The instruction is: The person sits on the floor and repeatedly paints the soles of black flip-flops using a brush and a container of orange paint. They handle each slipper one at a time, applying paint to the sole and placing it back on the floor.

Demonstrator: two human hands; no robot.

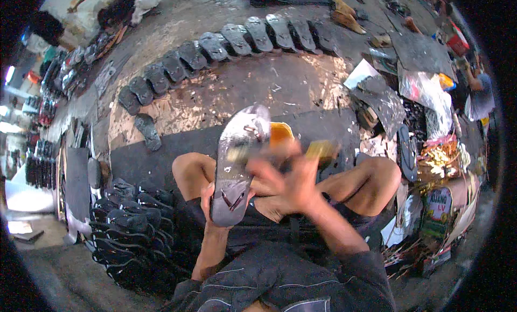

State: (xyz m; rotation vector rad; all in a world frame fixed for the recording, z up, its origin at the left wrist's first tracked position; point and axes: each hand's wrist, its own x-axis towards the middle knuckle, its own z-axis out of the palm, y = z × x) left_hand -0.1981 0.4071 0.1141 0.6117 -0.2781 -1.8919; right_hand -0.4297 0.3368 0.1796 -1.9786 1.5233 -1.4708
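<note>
My left hand (207, 200) grips a dark grey sandal sole (230, 191) by its heel end, tilted up in front of me. Its upper part is wet and shiny, and slits and strap holes mark the surface. Over the sole's right edge is my right hand (299, 180), smeared by motion, with its fingers closed around a blurred yellowish tool (321, 152) that looks like a brush. A pale streak crosses the sole at its other end. Behind the hand a yellow-orange container (281, 132) is partly hidden.
Beyond my crossed legs a curved row of shiny dark soles (237, 38) lies on cardboard, with a single sole (147, 131) nearer at left. Black sandals (126, 220) are piled by my left knee. At right lie scraps, plastic bags (431, 99) and a printed can (437, 212).
</note>
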